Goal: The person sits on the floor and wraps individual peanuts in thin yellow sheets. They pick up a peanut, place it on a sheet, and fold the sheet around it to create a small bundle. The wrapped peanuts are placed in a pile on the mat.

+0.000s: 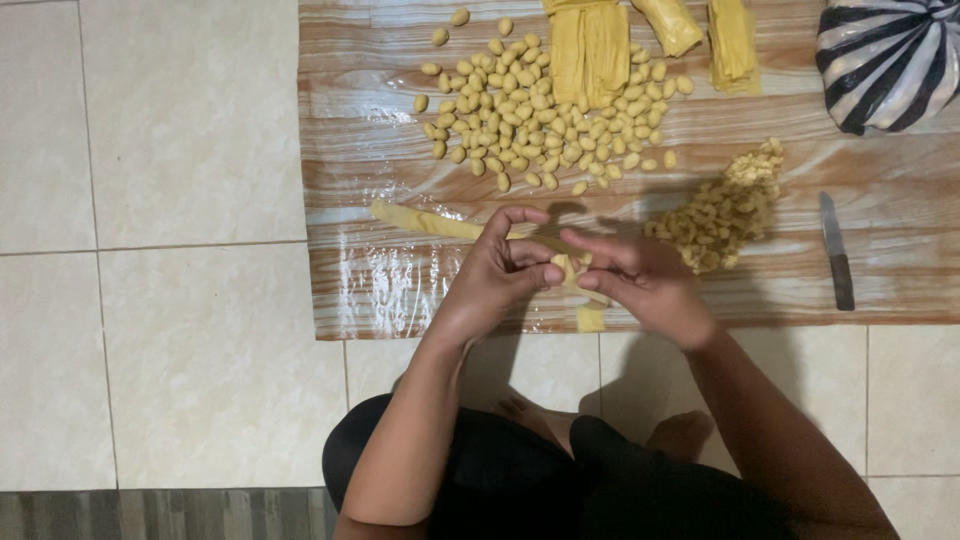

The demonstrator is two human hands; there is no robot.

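Note:
Both my hands meet over the front of a wood-patterned plastic mat (380, 280). My left hand (500, 270) and my right hand (640, 280) pinch a small yellow dough piece (572, 266) between their fingertips. A long yellow dough strip (425, 221) runs leftward on the mat from under my left hand, and its cut end (590, 318) shows below my fingers.
Several small shaped dough pieces (530, 110) lie in a heap at the mat's back. Folded dough strips (590, 50) lie behind them. A second pile of curled pieces (720, 215) sits right, near a knife (836, 252). A striped cloth bundle (890, 60) is in the far right corner.

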